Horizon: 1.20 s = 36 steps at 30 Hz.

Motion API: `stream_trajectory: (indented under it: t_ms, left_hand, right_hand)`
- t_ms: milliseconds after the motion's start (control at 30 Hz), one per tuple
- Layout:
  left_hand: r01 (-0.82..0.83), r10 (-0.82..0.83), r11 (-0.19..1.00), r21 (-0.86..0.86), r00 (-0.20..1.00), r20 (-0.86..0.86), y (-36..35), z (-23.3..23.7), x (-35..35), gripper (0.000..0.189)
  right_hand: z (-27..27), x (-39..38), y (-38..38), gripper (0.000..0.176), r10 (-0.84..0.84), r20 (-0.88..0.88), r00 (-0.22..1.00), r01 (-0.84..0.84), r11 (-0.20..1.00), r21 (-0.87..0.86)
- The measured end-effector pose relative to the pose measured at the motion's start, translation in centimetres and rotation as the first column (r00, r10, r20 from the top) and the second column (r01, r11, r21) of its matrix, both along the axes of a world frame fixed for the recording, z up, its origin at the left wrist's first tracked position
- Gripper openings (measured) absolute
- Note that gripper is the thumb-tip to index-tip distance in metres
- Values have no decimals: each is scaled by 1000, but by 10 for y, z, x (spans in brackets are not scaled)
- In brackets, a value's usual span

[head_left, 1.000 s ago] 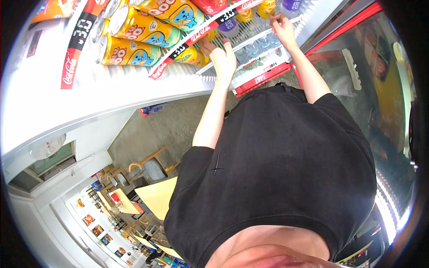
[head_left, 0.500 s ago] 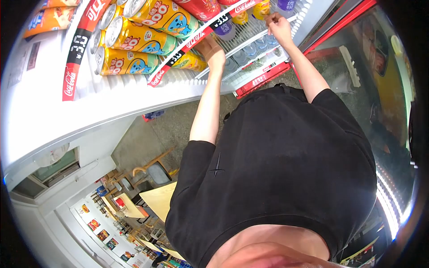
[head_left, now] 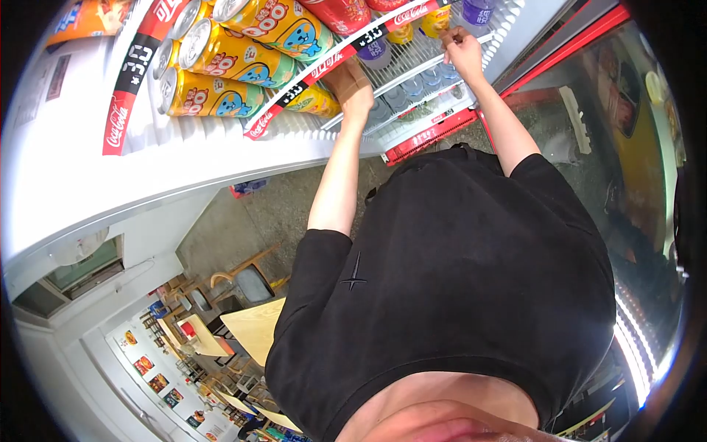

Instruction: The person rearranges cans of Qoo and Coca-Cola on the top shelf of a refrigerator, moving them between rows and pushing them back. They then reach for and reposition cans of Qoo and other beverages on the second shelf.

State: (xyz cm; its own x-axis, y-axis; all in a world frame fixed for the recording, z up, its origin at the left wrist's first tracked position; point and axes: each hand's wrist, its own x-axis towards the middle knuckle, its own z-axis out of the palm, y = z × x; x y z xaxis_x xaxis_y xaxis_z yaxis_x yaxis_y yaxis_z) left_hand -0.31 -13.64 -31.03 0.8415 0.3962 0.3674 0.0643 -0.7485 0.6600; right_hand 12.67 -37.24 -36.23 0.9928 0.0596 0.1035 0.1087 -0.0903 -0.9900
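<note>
My left hand reaches into a drinks fridge, under the price strip of a shelf. Its fingers are mostly hidden there, beside a yellow drink container on the lower level. My right hand is at the same lower shelf farther right, its fingers curled together close to a yellow bottle. Whether they grip anything is too small to tell. A purple bottle stands to the right of that yellow one, and another purple bottle sits between my hands. Yellow cans lie stacked on the shelf above my left hand.
Red cans fill part of the upper shelf. Clear bottles stand on a lower level. Red and black shelf strips cross in front. The fridge's glass door stands open at right. Wooden tables and chairs are behind.
The whole view has shifted slightly with my head. My left hand stays under the shelf strip, and my right hand stays by the yellow bottle with its fingers a little changed in pose.
</note>
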Motion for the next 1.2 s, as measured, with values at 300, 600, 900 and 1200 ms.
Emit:
stream_trajectory:
  t_ms: [300, 600, 900, 1200]
  left_hand:
    - [-66, 57, 992, 110, 995, 85, -21, -5, -23, 50]
    - [-16, 27, 989, 150, 997, -72, -26, -2, -46, 53]
    - [-86, 105, 961, 261, 993, -58, -41, 7, -65, 54]
    - [-87, 114, 939, 331, 992, -63, -40, 8, -68, 54]
  right_hand:
    - [-2, -1, -1, 23, 32, 1, 999, -32, 997, 72]
    - [-11, 4, -2, 14, 59, -2, 998, -59, 997, 45]
    - [-11, 2, -3, 20, 54, -14, 998, -53, 995, 82]
    - [-7, -1, -5, 17, 90, -35, 995, -87, 992, 92]
